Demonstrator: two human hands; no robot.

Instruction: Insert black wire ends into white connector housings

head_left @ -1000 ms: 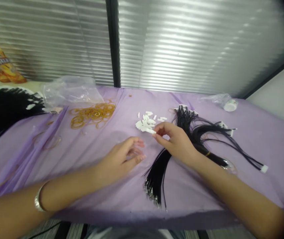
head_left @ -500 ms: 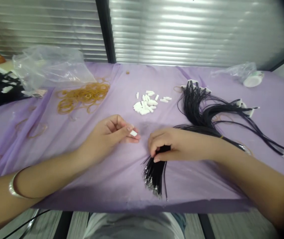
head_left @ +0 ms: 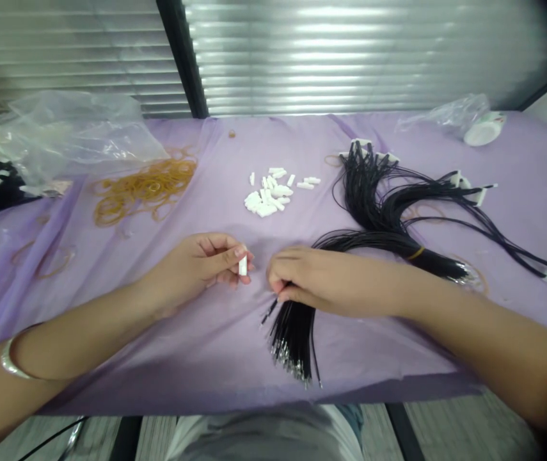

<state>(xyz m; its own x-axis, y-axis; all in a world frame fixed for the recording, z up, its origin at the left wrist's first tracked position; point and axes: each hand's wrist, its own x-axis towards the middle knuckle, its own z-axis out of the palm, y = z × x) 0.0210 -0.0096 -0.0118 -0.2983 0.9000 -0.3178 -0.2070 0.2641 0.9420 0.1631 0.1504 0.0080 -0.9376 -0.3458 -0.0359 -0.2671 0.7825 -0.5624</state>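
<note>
Between thumb and fingers, my left hand [head_left: 218,259] pinches a small white plastic connector housing [head_left: 243,265], held upright just above the cloth. To its right, my right hand [head_left: 297,275] is closed over a bundle of thin black wires [head_left: 295,339], its thumb and forefinger pinched at one or two wire ends set apart from the rest. Silvery metal terminals tip the bundle's near ends. From under the right hand the wires run back to the right, tied by a yellow rubber band [head_left: 416,253]. A pile of white connector housings [head_left: 268,198] lies beyond both hands.
Black wires with white connectors [head_left: 364,186] lie at the back right. A heap of yellow rubber bands [head_left: 151,186] and a clear plastic bag [head_left: 81,134] are at the back left. A white cup [head_left: 485,129] lies on the purple cloth [head_left: 182,358], at the far right.
My left hand has turned the connector housing from slanted to upright. My right hand's fingertips have shifted left, drawing one or two wire ends slightly apart from the bundle. The view has shifted a little.
</note>
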